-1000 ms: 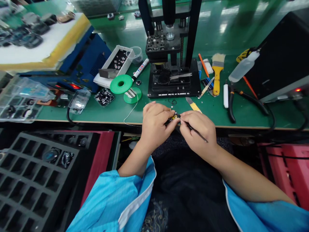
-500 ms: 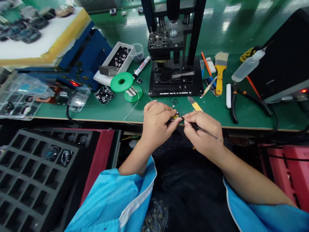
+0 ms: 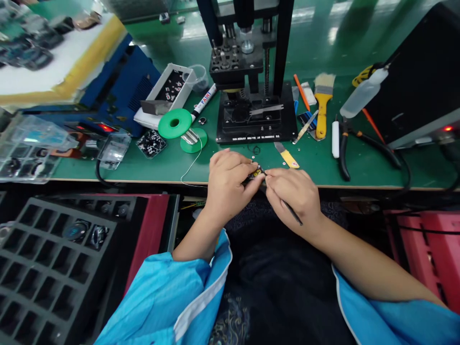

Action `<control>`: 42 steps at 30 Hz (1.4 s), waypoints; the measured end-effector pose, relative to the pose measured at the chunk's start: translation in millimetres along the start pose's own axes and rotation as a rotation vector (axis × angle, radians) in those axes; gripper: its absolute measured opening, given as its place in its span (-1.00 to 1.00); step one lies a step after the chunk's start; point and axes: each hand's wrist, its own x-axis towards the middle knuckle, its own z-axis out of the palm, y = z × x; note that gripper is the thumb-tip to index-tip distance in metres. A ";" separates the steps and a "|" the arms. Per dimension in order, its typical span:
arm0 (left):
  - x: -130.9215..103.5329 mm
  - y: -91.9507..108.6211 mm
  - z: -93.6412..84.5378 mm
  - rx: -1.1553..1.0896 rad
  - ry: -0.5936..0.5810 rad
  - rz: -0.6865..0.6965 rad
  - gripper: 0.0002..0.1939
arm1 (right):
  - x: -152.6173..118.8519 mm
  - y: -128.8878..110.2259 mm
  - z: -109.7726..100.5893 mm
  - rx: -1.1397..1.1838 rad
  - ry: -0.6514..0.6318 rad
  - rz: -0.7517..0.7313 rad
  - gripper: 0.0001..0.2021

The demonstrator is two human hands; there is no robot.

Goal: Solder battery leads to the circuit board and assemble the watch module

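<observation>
My left hand (image 3: 230, 181) is closed at the bench's front edge, pinching a small electronic part (image 3: 256, 172) with black and yellow areas between thumb and fingers. Most of that part is hidden by the fingers. My right hand (image 3: 295, 199) is closed around a thin black tool (image 3: 294, 213), possibly tweezers, whose back end sticks out below the palm. Its tip is at the part, beside my left thumb; whether they touch I cannot tell. Just beyond the hands, a yellow-handled blade (image 3: 287, 157) lies on the green bench top (image 3: 316, 163).
A black press (image 3: 257, 120) stands behind the hands. Left of it are a green solder spool (image 3: 175, 123), a paint marker (image 3: 204, 102) and a white box (image 3: 183, 96). To the right lie a brush (image 3: 323, 108), pliers (image 3: 377, 149) and a bottle (image 3: 364, 95). A compartment tray (image 3: 64, 227) sits lower left.
The thin black tool has turned in my right hand, its back end now pointing more steeply down and nearer the palm. My right hand has shifted slightly left and rolled; the whole view has shifted a little.
</observation>
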 end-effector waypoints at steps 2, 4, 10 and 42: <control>-0.6 -0.1 0.3 0.006 -0.002 -0.011 -0.90 | 2.2 -0.2 0.3 0.043 0.026 0.015 -0.83; -1.2 -0.4 0.4 0.012 -0.005 -0.019 -0.88 | 5.0 -0.8 -0.9 0.117 0.049 0.052 -0.80; -1.7 -1.5 -0.4 0.012 -0.022 -0.019 -0.86 | 10.2 -2.9 -5.6 0.200 0.041 0.108 -0.76; -0.9 -0.7 -1.6 0.003 -0.028 -0.056 -0.89 | -3.0 4.7 2.4 0.053 0.038 0.009 -0.84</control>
